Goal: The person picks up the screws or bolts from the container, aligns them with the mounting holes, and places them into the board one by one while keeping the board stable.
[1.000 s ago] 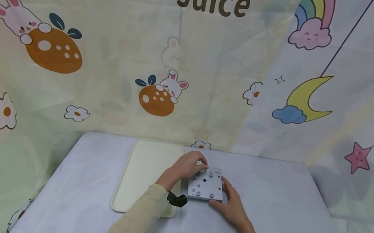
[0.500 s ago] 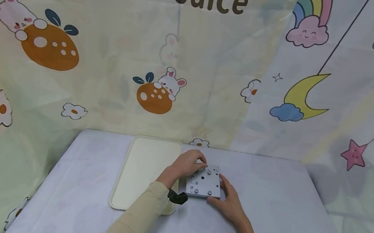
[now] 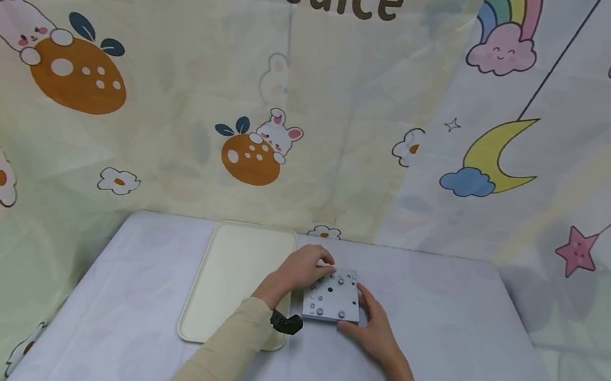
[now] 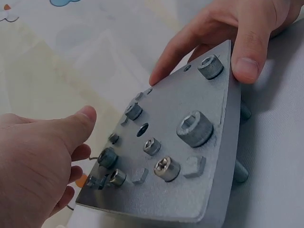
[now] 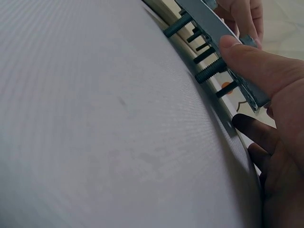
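A square grey metal plate [image 3: 338,300] sits right of the tray, with several socket-head bolts of different sizes on top. The largest bolt head [image 4: 194,129] shows in the left wrist view. My right hand [image 3: 378,337] grips the plate's right side, thumb on the near edge. Threaded bolt shanks [image 5: 211,72] stick out beneath the plate in the right wrist view. Over the plate's far left corner, my left hand [image 3: 301,267] has its fingers bent and its thumb close to the smaller bolts. Its thumb [image 4: 78,126] hides the index finger, so I cannot tell whether it pinches a bolt.
A cream rectangular tray [image 3: 232,279] lies left of the plate, partly under my left forearm. White cloth covers the table [image 3: 442,314]. A printed curtain [image 3: 352,90] hangs behind the table's back edge.
The head view has tilted and shifted slightly. My left fingertips have moved a little at the plate's far left corner, while my right hand keeps its grip on the plate.
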